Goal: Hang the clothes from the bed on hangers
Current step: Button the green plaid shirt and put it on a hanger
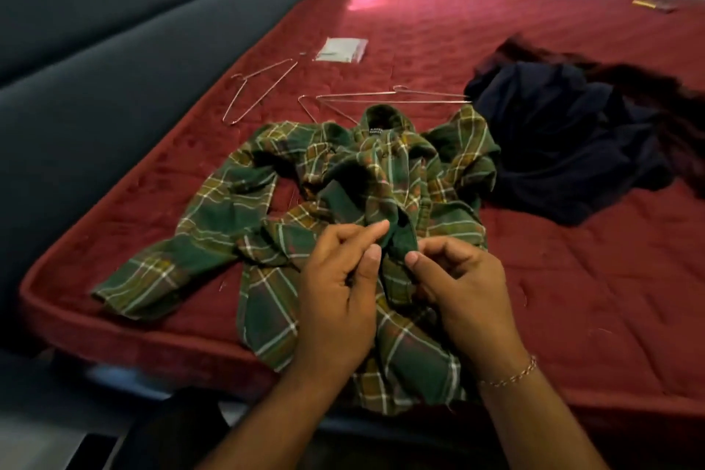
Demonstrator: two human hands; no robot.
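The green plaid shirt lies crumpled at the bed's near edge, and our left hand and right hand each pinch its front edge at six o'clock, the grip narrow on a fold of cloth. To do this well, we judge we should open the front and spread the shoulders before reaching for a hanger. We count three wire hangers from ten to twelve o'clock, one plaid shirt, and one dark pile of clothes at two o'clock.
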